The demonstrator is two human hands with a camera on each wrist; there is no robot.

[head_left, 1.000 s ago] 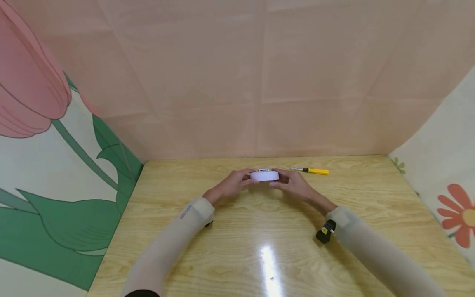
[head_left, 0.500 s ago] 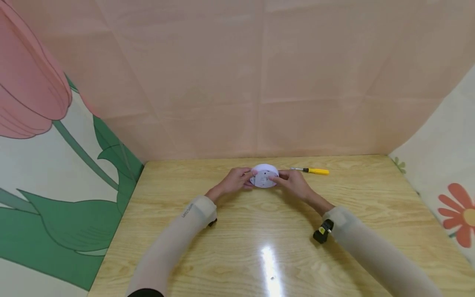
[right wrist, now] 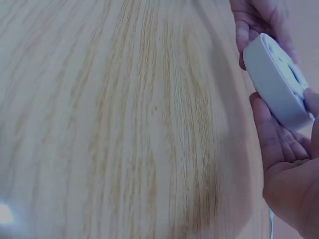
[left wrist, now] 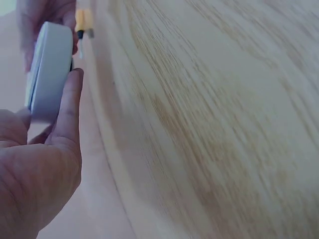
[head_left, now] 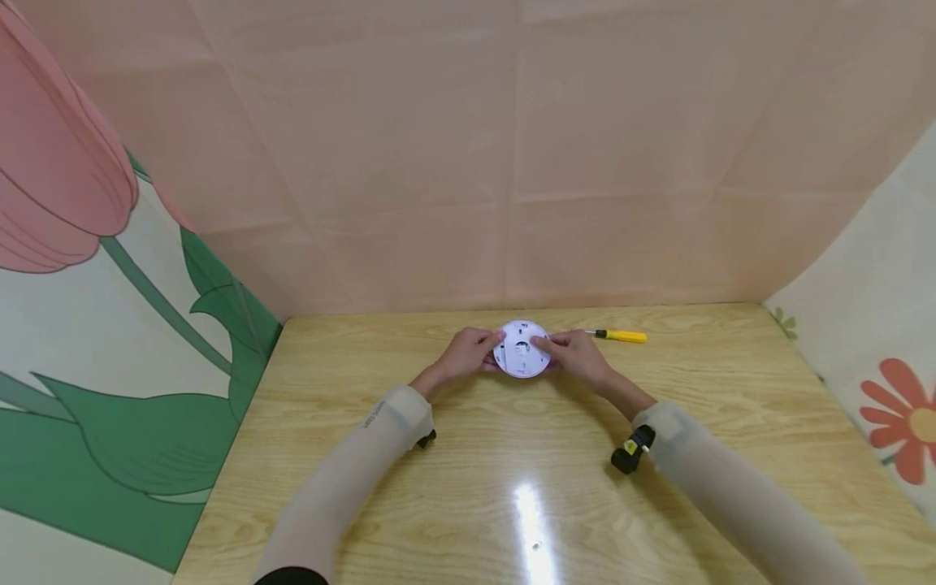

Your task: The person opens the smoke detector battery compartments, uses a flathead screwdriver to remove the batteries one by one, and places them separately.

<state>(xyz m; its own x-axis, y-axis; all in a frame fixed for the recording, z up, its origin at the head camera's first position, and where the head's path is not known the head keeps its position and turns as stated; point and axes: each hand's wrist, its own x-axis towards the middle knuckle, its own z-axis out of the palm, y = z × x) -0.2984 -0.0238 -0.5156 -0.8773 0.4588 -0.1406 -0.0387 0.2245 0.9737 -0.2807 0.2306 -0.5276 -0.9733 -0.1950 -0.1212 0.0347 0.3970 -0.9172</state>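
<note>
Table (head_left: 468, 455) of pale wood grain, nearest item. Left hand (head_left: 471, 353) and right hand (head_left: 574, 356) above its far middle, fingers curled round opposite edges of a white round device (head_left: 522, 349), tilted up on edge with its flat underside toward the head camera, probably clear of the tabletop. Yellow-handled screwdriver (head_left: 620, 335) lying just beyond the right hand. Pink backdrop (head_left: 512, 162) behind.
</note>
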